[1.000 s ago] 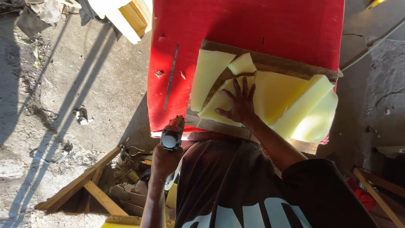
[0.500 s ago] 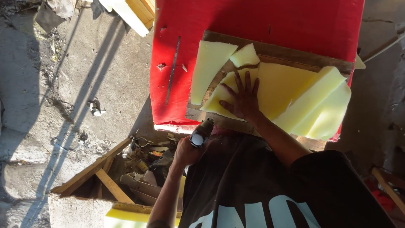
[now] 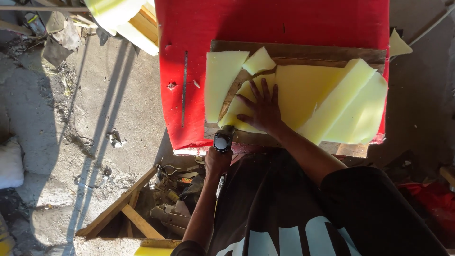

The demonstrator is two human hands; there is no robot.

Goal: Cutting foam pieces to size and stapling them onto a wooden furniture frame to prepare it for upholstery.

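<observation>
While splayed flat, fingers apart and gripping nothing, presses with the right hand [image 3: 263, 111] on a yellow foam piece [image 3: 246, 106] over the near left part of the wooden board [image 3: 298, 51]. Grips with the left hand [image 3: 217, 162], fist closed around it, a dark round-ended tool [image 3: 222, 141] at the board's near edge, tip touching the foam or just short of it; cannot tell which.

Further right along the board: larger foam sheets [image 3: 332, 99], overlapping and spilling past its right end. At the board's left end, a tall foam strip [image 3: 220, 80]; near its far edge, a small offcut [image 3: 258, 60]. Under the board, a red fabric-covered surface [image 3: 275, 21]. Well left of the board, a concrete floor [image 3: 95, 118] strewn with wood scraps and rubble.

Risks, by judgement: could catch the right thumb, lying so near the tool's tip; could let the loose, layered foam slide askew on the board if the pressing palm eases.
</observation>
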